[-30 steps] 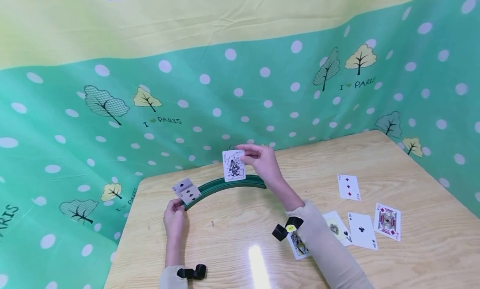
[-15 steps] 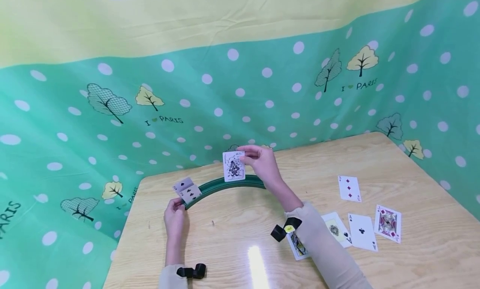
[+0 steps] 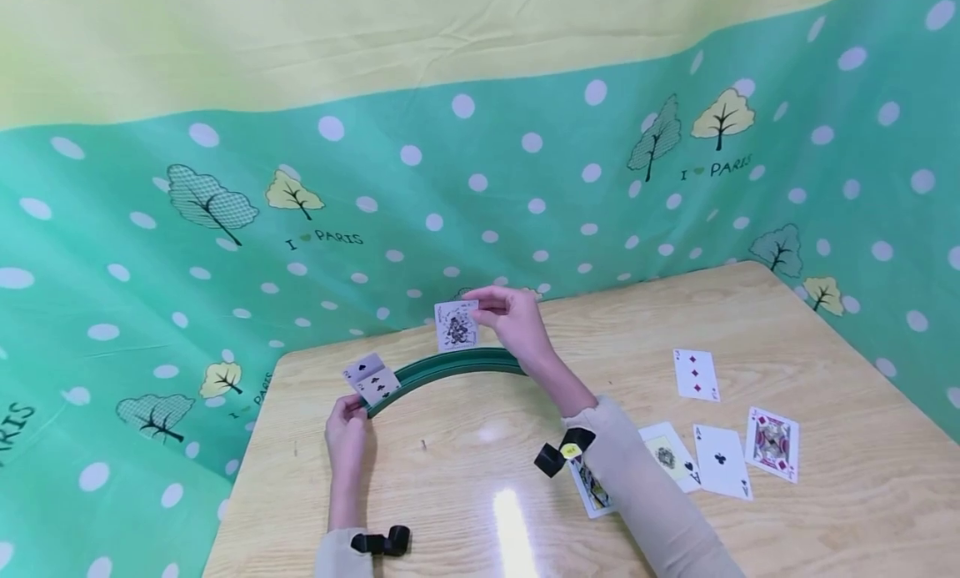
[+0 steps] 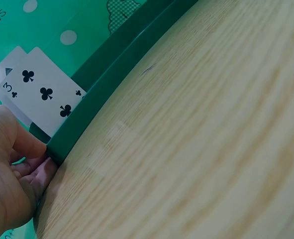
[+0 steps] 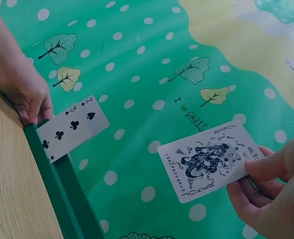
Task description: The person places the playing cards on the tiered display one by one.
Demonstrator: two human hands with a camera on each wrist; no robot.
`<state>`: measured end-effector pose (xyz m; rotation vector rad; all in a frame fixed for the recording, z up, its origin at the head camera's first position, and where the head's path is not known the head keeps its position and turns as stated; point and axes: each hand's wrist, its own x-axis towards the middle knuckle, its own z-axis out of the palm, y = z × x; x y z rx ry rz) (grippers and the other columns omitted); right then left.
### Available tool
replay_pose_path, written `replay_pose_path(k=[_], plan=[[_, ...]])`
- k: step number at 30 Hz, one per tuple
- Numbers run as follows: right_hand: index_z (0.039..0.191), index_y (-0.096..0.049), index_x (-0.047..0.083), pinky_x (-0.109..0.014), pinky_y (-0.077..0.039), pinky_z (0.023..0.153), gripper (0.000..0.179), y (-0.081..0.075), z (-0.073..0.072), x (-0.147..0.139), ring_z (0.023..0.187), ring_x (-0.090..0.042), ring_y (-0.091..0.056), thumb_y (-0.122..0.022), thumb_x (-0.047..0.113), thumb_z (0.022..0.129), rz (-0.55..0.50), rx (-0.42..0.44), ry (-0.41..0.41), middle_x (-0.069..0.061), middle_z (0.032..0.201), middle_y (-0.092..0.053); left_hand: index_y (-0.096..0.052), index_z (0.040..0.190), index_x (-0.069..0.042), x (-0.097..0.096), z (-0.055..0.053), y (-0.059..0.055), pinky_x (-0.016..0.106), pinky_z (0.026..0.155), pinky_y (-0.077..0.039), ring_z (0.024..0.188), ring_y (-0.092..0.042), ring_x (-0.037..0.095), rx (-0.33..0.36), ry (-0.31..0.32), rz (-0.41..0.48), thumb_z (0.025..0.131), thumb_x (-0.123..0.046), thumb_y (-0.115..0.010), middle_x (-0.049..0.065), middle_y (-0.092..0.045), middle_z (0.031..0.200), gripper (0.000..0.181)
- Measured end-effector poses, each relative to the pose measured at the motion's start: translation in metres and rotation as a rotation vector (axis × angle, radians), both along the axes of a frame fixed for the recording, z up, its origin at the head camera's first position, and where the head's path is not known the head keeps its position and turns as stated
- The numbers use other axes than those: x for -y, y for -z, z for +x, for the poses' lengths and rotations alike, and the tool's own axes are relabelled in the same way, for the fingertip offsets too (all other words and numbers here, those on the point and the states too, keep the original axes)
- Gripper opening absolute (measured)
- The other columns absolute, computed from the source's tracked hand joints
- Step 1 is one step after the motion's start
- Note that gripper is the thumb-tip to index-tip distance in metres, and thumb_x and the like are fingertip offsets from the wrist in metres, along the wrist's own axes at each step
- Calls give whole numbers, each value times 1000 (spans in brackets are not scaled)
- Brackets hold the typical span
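A curved green card holder (image 3: 450, 363) lies on the table. My left hand (image 3: 347, 434) pinches its left end between thumb and fingers. At that end stand a three of clubs (image 4: 45, 92) and, overlapped behind it, a two of spades (image 5: 93, 113). Over the middle of the holder, my right hand (image 3: 517, 324) holds a black-and-white joker card (image 5: 206, 162) by its right edge, thumb in front and fingers behind. The right wrist view shows the joker apart from the holder, its face towards me.
Face-up cards lie on the right of the wooden table (image 3: 427, 495): a three of diamonds (image 3: 696, 375), a jack of diamonds (image 3: 772, 444), an ace of clubs (image 3: 722, 461) and an ace of spades (image 3: 667, 454). My right sleeve partly covers a face card (image 3: 591, 488). Behind hangs a dotted green cloth (image 3: 405, 253).
My right hand has moved slightly left and a little back with the joker over the holder. The left hand keeps its place at the holder's end.
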<state>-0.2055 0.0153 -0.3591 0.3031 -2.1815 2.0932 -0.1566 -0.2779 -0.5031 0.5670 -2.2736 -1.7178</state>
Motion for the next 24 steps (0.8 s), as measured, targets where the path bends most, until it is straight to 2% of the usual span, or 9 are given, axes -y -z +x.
replay_pose_path(k=[7, 14, 24], plan=[[109, -77, -2, -33, -58, 88, 21, 2, -3, 6, 99, -27, -71, -70, -9, 91, -29, 0, -28, -15, 106, -76, -53, 134, 11, 2, -1, 0, 29, 92, -40, 118, -51, 33, 1, 2, 1, 97, 4, -43, 30, -55, 132, 40], [110, -78, 0, -33, -58, 88, 22, 6, -5, 15, 104, -26, -70, -69, -9, 93, 4, -12, -68, -13, 112, -76, -54, 131, 13, 3, -2, 2, 26, 89, -40, 115, -52, 33, -10, -12, 3, 96, 5, -43, 31, -57, 129, 38], [110, -78, 2, -31, -57, 88, 24, 12, -8, 29, 101, -23, -71, -70, -9, 91, 63, -4, -77, -11, 112, -76, -52, 135, 12, 2, -1, 2, 35, 98, -39, 122, -50, 36, -8, 3, 33, 97, 4, -41, 30, -54, 133, 40]])
